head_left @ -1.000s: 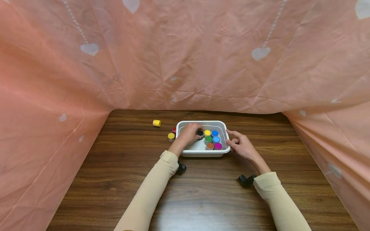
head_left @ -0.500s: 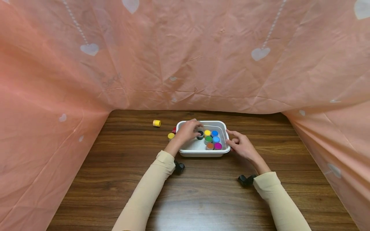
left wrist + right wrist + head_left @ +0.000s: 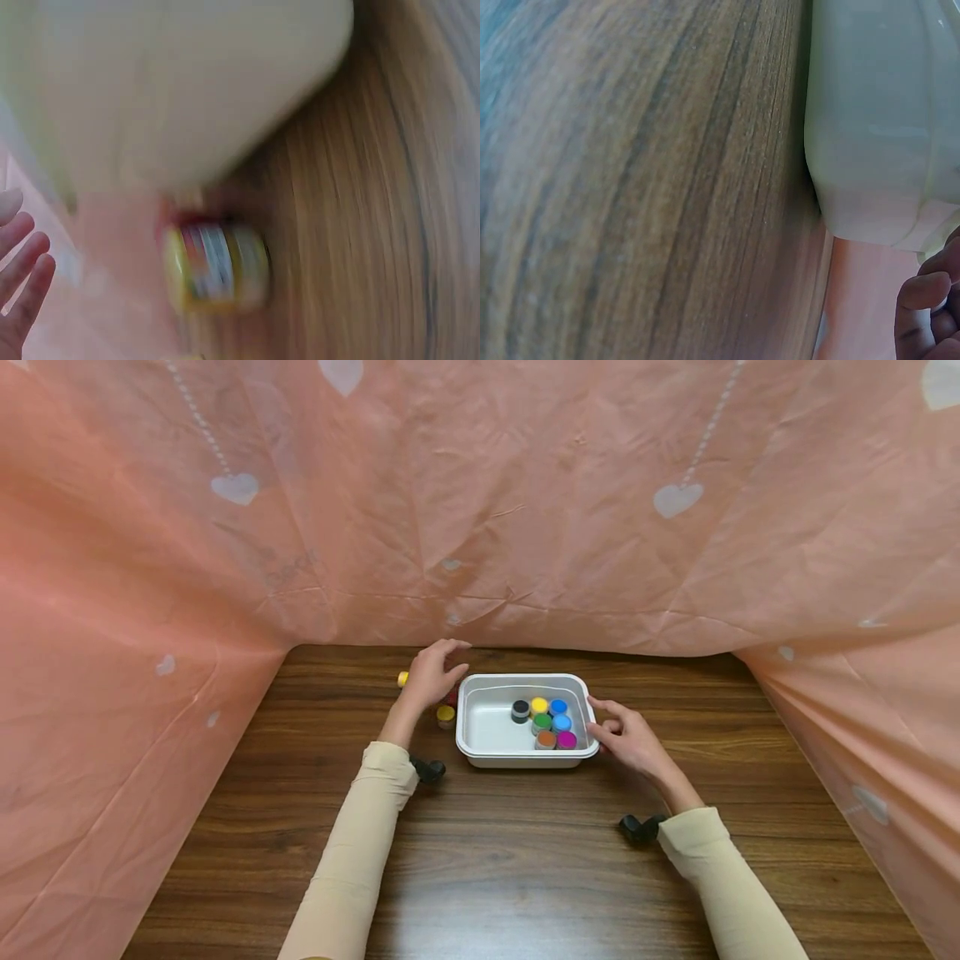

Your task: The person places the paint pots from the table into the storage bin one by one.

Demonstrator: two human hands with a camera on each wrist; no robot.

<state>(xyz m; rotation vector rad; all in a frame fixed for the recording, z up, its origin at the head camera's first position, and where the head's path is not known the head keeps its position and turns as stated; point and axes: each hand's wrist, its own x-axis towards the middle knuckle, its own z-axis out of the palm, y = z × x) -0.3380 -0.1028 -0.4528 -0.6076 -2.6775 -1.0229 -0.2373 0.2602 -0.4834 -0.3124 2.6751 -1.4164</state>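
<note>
Right hand (image 3: 630, 739) grips the rim of a white tray (image 3: 525, 753) while the left hand (image 3: 433, 675), empty, fingers loosely extended, swings out near a yellow-lidded jar (image 3: 446, 716), leaving the black jar (image 3: 521, 711) beside six coloured jars (image 3: 562, 723) inside: seemingly one more stowed.

One white tray (image 3: 491, 727) set on one desk (image 3: 480, 852), seven lidded jars (image 3: 542, 724) contained inside, two yellow jars (image 3: 446, 717) and one partly hidden red item (image 3: 452, 697) at its left, two hands (image 3: 430, 677) (image 3: 632, 741), two sleeves (image 3: 341, 843) (image 3: 723, 877), two black devices (image 3: 429, 771) (image 3: 639, 829) shown.
</note>
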